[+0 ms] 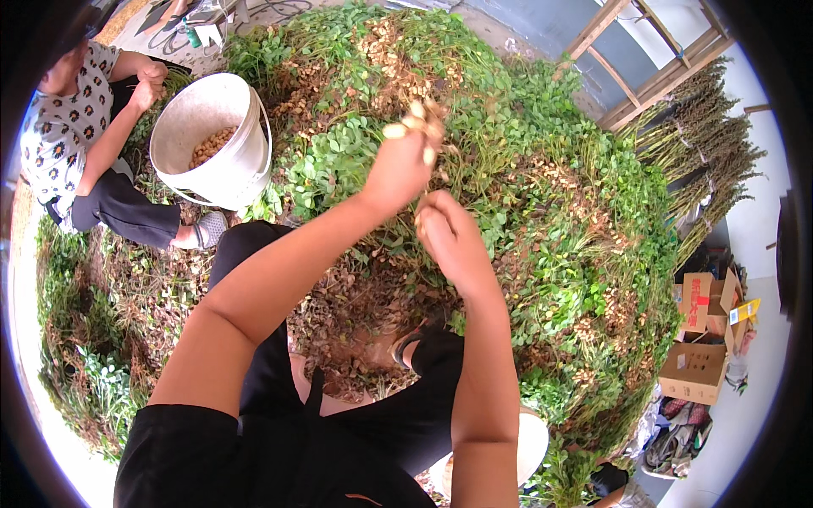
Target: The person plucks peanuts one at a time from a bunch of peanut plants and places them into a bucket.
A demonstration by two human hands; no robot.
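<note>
The right hand's [451, 240] fingers curl inward; blur prevents telling whether they pinch anything. Just beyond, the left hand's [398, 173] fingers close on a cluster of peanuts [416, 121], held above the heaped vines [326, 169]. The peanuts should be light, stiff-shelled but crackable, best gripped near their stem ends.

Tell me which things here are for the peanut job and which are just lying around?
For the job:
- peanuts
- leafy plants with peanuts on them
- white bucket with peanuts inside

Seemingly just lying around:
- cardboard box
- wooden frame
- dried plant bundles
</note>
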